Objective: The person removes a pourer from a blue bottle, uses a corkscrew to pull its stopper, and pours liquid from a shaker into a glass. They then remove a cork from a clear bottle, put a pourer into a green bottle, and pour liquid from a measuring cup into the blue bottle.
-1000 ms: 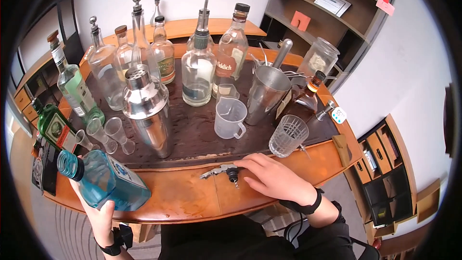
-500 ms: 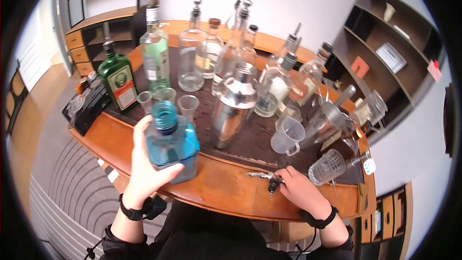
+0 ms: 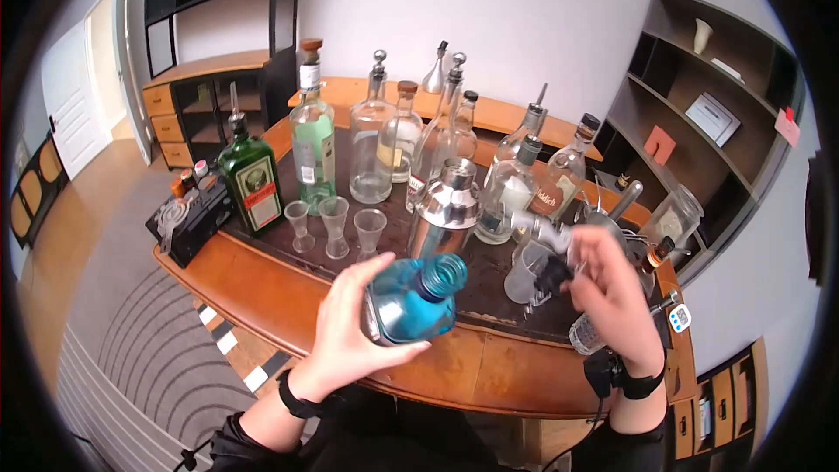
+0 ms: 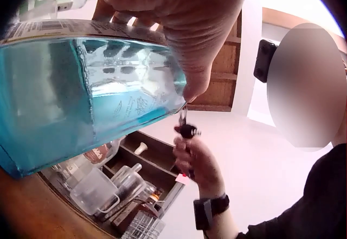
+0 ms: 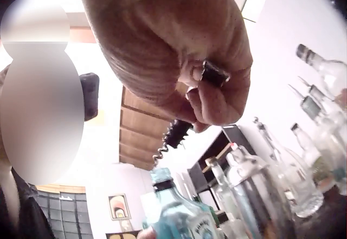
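Note:
My left hand (image 3: 350, 328) grips a blue glass bottle (image 3: 409, 306) round its body, above the table's front edge; its uncapped mouth tilts up and to the right. In the left wrist view blue liquid shows inside the bottle (image 4: 92, 98). My right hand (image 3: 612, 293) holds a corkscrew (image 3: 552, 273) with a black part, blurred in the head view, over the measuring jug (image 3: 522, 280). From the right wrist, the fingers (image 5: 214, 106) are curled round the tool, and its metal spiral (image 5: 161, 151) hangs down above the mouth of the bottle (image 5: 179, 209).
A steel shaker (image 3: 444, 210) stands behind the blue bottle, with several small glasses (image 3: 335, 227) to its left. A green bottle (image 3: 253, 183) and several clear bottles (image 3: 371, 149) line the back. A cut-glass tumbler (image 3: 587, 332) and mixing tin stand at right.
The right hand has lifted the corkscrew off the table's front edge and raised it. My left hand has moved the blue bottle to the right and tilted its mouth rightward. The head view has shifted.

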Demonstrator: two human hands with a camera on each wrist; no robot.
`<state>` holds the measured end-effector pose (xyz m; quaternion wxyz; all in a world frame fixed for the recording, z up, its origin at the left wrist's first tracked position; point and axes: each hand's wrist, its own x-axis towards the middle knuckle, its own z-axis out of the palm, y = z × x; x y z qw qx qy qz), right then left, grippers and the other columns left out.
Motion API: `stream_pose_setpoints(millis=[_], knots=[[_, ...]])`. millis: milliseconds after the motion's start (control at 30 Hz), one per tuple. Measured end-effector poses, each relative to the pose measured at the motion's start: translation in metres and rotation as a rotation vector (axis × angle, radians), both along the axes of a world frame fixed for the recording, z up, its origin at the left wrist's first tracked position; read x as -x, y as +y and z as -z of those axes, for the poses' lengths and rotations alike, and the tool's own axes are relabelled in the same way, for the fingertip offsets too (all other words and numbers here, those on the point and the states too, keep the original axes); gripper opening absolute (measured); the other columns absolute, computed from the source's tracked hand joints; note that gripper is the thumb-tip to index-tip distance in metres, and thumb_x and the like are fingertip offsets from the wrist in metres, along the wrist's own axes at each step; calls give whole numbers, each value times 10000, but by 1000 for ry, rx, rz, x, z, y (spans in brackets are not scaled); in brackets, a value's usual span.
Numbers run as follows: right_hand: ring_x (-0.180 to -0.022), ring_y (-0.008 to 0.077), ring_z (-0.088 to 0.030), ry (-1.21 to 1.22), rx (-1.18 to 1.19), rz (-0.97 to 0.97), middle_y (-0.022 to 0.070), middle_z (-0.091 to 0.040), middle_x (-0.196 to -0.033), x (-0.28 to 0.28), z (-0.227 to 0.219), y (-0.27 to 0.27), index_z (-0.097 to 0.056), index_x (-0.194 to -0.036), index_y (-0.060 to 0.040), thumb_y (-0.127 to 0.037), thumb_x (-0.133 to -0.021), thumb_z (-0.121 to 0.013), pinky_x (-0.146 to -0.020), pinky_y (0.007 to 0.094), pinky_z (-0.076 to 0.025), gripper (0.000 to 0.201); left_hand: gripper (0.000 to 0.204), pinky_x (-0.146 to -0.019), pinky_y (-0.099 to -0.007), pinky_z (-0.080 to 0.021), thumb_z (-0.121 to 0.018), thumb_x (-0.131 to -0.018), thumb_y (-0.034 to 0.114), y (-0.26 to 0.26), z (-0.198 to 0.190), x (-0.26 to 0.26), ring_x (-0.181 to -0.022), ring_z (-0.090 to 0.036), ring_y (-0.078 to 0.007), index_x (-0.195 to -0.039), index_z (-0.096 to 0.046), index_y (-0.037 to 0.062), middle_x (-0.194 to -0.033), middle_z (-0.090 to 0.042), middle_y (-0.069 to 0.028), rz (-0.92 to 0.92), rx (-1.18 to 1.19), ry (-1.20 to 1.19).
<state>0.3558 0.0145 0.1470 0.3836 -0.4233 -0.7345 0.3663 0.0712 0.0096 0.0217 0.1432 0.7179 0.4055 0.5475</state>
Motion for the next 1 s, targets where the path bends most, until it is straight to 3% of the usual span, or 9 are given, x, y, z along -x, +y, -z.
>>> stream_pose_setpoints(millis=[33, 200, 467, 533, 600, 700, 733, 833, 1000], knots=[[-994, 64, -528, 34, -67, 4, 45, -586, -1092, 8, -12, -1, -433, -1303, 10, 93, -925, -457, -855, 230, -444, 388, 924, -988, -417, -449, -901, -573, 303, 0, -1, -7, -1134, -565, -340, -1338, -461, 29, -1216, -571, -177, 23, -5, -3], [-772, 81, -547, 16, -330, -11, 73, -610, -1027, 31, -27, 12, -521, -1251, -15, 19, -895, -559, -657, 237, -453, 360, 916, -1053, -398, -394, -891, -625, 268, 1, 10, -30, -1225, -519, -291, -1377, -428, 26, -1295, -522, -161, 228, 134, -137], [-772, 196, -640, -108, -393, -155, 116, -595, -960, 37, -17, 27, -594, -1182, -12, -34, -857, -579, -693, 305, -509, 325, 995, -1097, -418, -347, -870, -677, 315, -4, 0, -20, -1308, -447, -309, -1441, -305, 18, -1397, -434, -195, 307, 299, -71], [-784, 215, -650, -160, -426, -171, 117, -607, -984, 37, -16, 28, -599, -1199, -39, -43, -857, -582, -696, 320, -515, 343, 1041, -1115, -431, -320, -855, -690, 399, -5, -12, -9, -1341, -402, -317, -1461, -272, 13, -1440, -379, -206, 264, 189, 168], [-760, 234, -643, -155, -434, -162, 113, -605, -977, 38, -21, 26, -608, -1182, -60, -48, -854, -586, -689, 334, -515, 329, 1060, -1103, -482, -326, -791, -731, 516, -8, -11, 2, -1345, -383, -337, -1471, -230, 6, -1467, -323, -208, 205, -2, -85], [-731, 266, -634, -220, -483, -197, 106, -591, -952, 39, -24, 27, -611, -1127, -59, -45, -842, -598, -668, 363, -516, 286, 827, -1030, -459, -405, -588, -862, 616, -14, -47, 6, -1198, -516, -329, -1358, -366, -8, -1318, -490, -202, -200, -523, -248], [-731, 266, -634, -216, -483, -196, 106, -591, -952, 40, -22, 27, -611, -1127, -59, -45, -842, -598, -668, 363, -516, 286, 699, -1042, -485, -393, -537, -915, 538, -15, -56, 10, -1188, -524, -335, -1322, -398, -13, -1302, -498, -217, -212, -645, -172], [-732, 271, -639, -256, -675, -193, 98, -576, -935, 43, -19, 26, -598, -1135, -44, -71, -821, -631, -655, 357, -529, 316, 383, -1045, -530, -392, -617, -834, 328, -25, -109, 9, -1105, -568, -392, -1100, -634, 52, -1158, -623, -181, -228, -591, 483], [-726, 249, -640, -211, -702, -154, 85, -579, -937, 35, -10, 24, -606, -1143, -56, -85, -815, -656, -631, 338, -526, 333, 445, -1046, -474, -406, -704, -736, 86, -10, -155, -12, -1079, -624, -277, -1177, -648, 63, -1142, -658, -125, -8, -367, 706]])
